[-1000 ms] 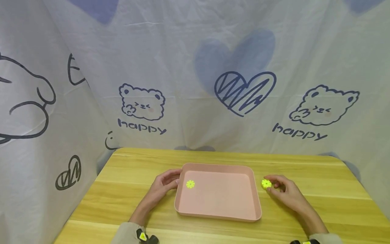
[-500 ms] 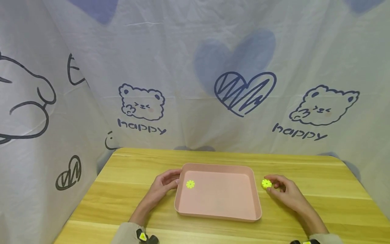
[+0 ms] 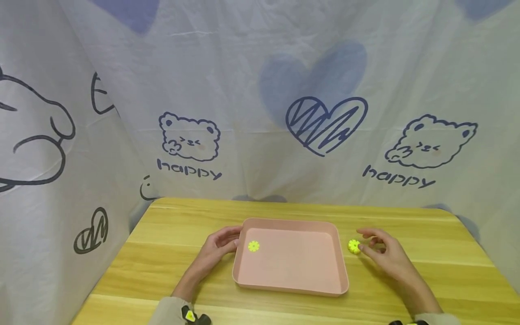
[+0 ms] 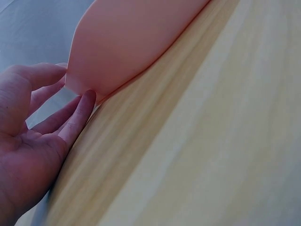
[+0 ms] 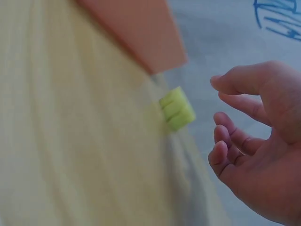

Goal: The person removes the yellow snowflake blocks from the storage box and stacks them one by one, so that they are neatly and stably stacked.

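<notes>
My left hand (image 3: 219, 246) rests its fingertips against the outer left wall of a shallow pink tray (image 3: 292, 290); in the left wrist view, thumb and fingers touch the tray's side wall (image 4: 127, 42). Inside the tray, near its left end, lies one flat yellow snowflake disc (image 3: 253, 246). A short stack of yellow snowflake discs (image 3: 354, 246) stands on the table just right of the tray. Close beside that stack is my right hand (image 3: 383, 253), thumb and index finger spread. The right wrist view shows a gap between those fingers and the layered stack (image 5: 177, 109).
The wooden table (image 3: 438, 253) bears the tray and the stack. Behind it and along the left hangs a pale cloth (image 3: 252, 113) printed with hearts and bears. Both forearms reach in from the front edge, with dark devices (image 3: 197, 316) on the wrists.
My right hand has let go of the yellow disc stack and drawn slightly right, its fingers spreading. The stack stays by the tray. Left hand and tray hold still.
</notes>
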Demonstrator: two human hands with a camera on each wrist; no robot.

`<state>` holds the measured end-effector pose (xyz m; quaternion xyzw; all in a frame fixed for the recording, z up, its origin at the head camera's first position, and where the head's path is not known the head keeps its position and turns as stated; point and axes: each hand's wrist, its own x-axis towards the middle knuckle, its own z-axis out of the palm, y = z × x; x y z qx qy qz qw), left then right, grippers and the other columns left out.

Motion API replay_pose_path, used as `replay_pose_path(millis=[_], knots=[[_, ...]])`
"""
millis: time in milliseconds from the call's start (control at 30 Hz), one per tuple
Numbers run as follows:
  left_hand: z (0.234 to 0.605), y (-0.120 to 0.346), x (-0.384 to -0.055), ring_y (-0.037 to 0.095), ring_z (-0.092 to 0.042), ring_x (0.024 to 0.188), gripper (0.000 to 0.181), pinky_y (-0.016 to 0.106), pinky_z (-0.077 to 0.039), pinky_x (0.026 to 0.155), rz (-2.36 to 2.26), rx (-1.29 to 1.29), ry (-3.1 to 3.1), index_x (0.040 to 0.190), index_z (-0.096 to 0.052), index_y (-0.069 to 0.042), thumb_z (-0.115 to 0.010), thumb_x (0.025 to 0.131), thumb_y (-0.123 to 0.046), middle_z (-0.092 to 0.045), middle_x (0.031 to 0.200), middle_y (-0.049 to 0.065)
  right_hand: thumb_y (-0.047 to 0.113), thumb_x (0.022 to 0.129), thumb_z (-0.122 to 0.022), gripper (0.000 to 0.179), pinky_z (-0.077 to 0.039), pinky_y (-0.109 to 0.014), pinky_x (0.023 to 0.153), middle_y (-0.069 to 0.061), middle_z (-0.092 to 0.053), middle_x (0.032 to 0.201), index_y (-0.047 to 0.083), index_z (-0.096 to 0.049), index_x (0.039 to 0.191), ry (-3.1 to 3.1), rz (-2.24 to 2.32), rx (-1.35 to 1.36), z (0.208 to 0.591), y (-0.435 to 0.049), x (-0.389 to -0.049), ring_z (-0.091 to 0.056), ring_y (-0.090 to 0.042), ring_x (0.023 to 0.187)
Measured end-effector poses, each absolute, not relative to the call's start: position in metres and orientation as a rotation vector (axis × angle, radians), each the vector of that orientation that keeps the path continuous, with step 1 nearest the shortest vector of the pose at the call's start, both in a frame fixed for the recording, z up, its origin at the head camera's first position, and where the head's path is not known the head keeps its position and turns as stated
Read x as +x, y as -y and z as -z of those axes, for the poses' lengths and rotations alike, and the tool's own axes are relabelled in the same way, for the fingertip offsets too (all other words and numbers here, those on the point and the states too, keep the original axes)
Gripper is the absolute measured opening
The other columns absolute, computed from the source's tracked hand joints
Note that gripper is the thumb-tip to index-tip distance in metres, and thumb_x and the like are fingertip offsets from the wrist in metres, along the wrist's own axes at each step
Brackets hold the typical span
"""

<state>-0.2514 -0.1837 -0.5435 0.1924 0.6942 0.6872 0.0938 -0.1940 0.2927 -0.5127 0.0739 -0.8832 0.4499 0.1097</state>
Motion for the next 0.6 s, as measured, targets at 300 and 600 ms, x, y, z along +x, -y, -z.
replay_pose_path(millis=[300,600], knots=[[0.543,0.184,-0.251,0.041,-0.053,0.134,0.044,0.036,-0.057,0.097,-2.048,0.535,-2.062,0.143,-0.053,0.004,-0.064,0.102,-0.009,-0.056,0.144,0.024,0.004,0.092,-0.076,0.039,-0.056,-0.02,0.073,-0.014,-0.064,0.113,0.004,-0.065,0.13,2.502,-1.355,0.341,0.486,-0.275,-0.188,-0.059,-0.008,0.093],[0.544,0.183,-0.252,0.041,-0.053,0.133,0.044,0.037,-0.057,0.097,-2.051,0.536,-2.05,0.143,-0.054,0.003,-0.064,0.102,-0.01,-0.056,0.144,0.025,0.001,0.092,-0.075,0.037,-0.06,-0.025,0.078,-0.016,-0.068,0.113,0.0,-0.065,0.127,2.45,-1.448,0.42,0.475,-0.251,-0.18,-0.067,-0.019,0.098]])
